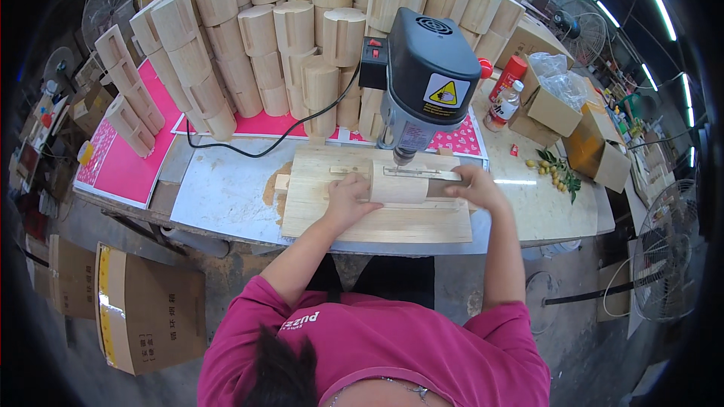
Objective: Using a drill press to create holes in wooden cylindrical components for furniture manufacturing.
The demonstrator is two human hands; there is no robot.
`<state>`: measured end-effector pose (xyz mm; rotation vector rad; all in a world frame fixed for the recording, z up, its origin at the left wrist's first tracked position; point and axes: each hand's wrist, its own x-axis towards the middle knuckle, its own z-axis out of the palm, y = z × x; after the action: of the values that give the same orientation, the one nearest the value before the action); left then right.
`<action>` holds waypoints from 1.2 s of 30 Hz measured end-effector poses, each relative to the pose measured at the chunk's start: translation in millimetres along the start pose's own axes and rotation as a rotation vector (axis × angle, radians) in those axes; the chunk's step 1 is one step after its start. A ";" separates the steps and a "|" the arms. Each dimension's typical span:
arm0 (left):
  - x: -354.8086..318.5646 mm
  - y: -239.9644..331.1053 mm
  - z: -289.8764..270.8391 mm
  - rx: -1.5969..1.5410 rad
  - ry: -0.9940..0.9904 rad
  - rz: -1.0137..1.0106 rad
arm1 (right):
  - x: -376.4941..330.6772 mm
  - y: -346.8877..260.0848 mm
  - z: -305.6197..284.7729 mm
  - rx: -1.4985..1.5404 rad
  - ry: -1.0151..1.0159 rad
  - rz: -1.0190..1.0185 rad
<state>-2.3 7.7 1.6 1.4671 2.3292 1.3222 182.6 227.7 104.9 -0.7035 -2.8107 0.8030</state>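
Note:
A pale wooden cylinder (398,189) lies on its side on a wooden board (317,224), beneath the drill press (430,68). My left hand (351,200) grips its left end, the thumb lying along the near side. A narrow, light metal strip (424,173) runs along the top of the cylinder and sticks out past its right end. My right hand (477,188) is closed on the strip's right end, with a grey flat part (439,188) just below the fingers. The drill chuck (404,155) hangs just above the cylinder; the bit's tip is hard to make out.
Stacked wooden cylinders (294,30) wall off the table's back, several standing on pink sheets (113,152). A black cable (260,154) curves over the left side. On the right are a red can (509,78), a bottle (504,105), an open carton (554,109) and small fruits (554,168).

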 end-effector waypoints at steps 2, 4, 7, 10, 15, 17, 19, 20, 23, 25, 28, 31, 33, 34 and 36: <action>-3.1 -8.4 -5.4 -0.267 0.035 0.084 | -15.0 3.6 17.3 0.249 0.080 0.131; -11.5 0.1 -27.0 -0.307 0.033 0.181 | -31.6 10.6 22.3 0.295 0.094 0.067; -33.3 18.4 -86.9 -0.342 -0.019 0.217 | -60.3 21.0 29.7 0.556 0.120 0.067; -56.2 3.0 -128.3 -0.625 0.006 -0.121 | -77.7 21.2 34.3 0.896 0.133 0.129; -58.1 36.2 -160.2 -0.938 0.257 -0.551 | -88.4 -7.9 38.8 0.801 0.150 0.022; -57.8 33.9 -155.5 -0.978 0.349 -0.636 | -85.3 -28.1 38.8 0.789 0.162 0.001; -62.7 23.1 -149.4 -0.801 0.247 -0.592 | -80.9 -36.5 39.9 0.775 0.171 -0.019; -64.2 24.2 -147.4 -0.806 0.242 -0.626 | -77.0 -37.6 40.7 0.851 0.180 -0.062; -62.3 34.2 -140.5 -0.832 0.170 -0.611 | -74.3 -33.7 43.8 0.977 0.184 -0.106; -61.2 34.3 -134.8 -0.900 0.208 -0.635 | -75.6 -34.2 43.9 1.027 0.179 -0.122; -57.1 44.6 -129.1 -0.935 0.256 -0.634 | -79.5 -35.3 42.0 1.027 0.201 -0.165; -57.9 38.3 -122.3 -0.854 0.226 -0.598 | -88.0 -31.1 41.2 0.948 0.200 -0.213; -60.2 34.1 -112.2 -0.854 0.201 -0.593 | -90.3 -35.0 41.4 0.973 0.155 -0.158; -61.1 35.6 -108.1 -0.855 0.174 -0.592 | -90.2 -35.2 44.5 0.974 0.157 -0.164; -59.4 46.6 -100.4 -0.886 0.107 -0.612 | -86.8 -32.5 54.5 1.005 0.163 -0.147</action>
<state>13.5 -92.3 76.1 0.3896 1.6048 1.8436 232.5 137.0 75.7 -0.3411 -1.8810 1.7784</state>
